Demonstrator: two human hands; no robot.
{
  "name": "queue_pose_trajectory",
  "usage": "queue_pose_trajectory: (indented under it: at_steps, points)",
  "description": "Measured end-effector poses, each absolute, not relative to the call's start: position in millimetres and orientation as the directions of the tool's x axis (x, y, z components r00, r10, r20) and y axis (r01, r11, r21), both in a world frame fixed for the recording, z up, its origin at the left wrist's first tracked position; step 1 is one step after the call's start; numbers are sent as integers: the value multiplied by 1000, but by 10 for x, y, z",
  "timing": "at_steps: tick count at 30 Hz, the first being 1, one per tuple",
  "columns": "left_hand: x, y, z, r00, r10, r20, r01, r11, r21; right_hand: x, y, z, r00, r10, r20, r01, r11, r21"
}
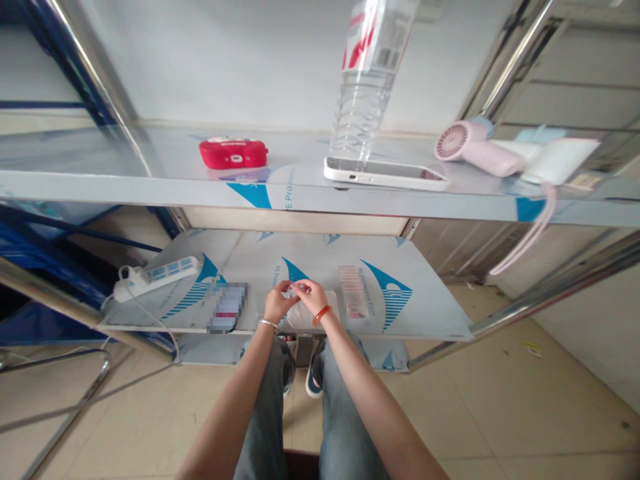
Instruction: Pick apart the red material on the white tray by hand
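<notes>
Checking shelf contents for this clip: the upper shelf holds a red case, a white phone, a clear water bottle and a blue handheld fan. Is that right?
Not quite. The handheld fan is pink, not blue, as the head view shows. The rest stands: the red case, the white phone and the clear water bottle are all on the upper shelf.

Both forearms are bare, with no sleeves in view. The left hand (278, 301) has a thin silver bangle at its wrist; the right hand (313, 296) has an orange bangle. The legs wear grey-blue jeans, above 2 dark sneakers with white soles.
</notes>
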State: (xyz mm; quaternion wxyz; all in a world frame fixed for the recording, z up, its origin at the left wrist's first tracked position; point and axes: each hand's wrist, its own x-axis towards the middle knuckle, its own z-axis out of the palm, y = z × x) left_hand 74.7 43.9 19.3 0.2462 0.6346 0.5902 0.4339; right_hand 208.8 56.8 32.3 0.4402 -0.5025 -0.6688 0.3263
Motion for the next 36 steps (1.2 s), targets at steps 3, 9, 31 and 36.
queue_pose_trajectory:
  at_steps: [3,9,31,36]
  points:
    - [758,419,218,-80,966,245,520,-170,837,2132,555,331,-186,946,264,446,321,-835]
    - [815,400,261,-151,970,189,357,-125,926,2259,540,338,-246,948,201,401,289,-869]
    - [863,360,297,-37,983,-179,-411,148,900,2414,619,95,-41,998,56,159,61,-985]
    - [854,343,316,-17,988,-154,-404,134,905,2506,620,63,-49,999,2,191,12,-982]
